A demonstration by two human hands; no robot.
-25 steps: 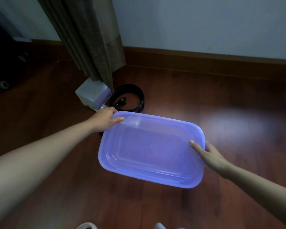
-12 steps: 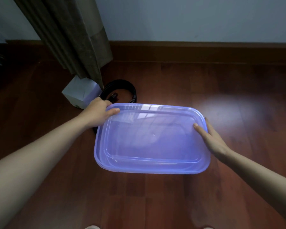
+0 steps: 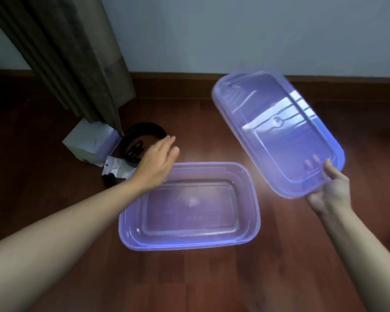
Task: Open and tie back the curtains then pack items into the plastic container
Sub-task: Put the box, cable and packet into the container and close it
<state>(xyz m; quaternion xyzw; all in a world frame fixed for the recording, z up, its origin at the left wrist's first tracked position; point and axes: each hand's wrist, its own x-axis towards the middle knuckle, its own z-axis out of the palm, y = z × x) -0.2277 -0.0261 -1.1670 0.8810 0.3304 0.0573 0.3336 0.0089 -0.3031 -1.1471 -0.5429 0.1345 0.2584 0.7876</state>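
Now: plastic container on floor, long axis 9-to-3; left hand, fingers straight, empty, nearer coiled belt, white box at container's 10 o'clock; right hand grips lid aloft at 2 o'clock.

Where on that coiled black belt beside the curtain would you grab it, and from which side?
Probably its near right rim, from above. The belt lies flat as an open ring, easy to hook from inside. The curtain and white box crowd its left side; the left hand hovers there.
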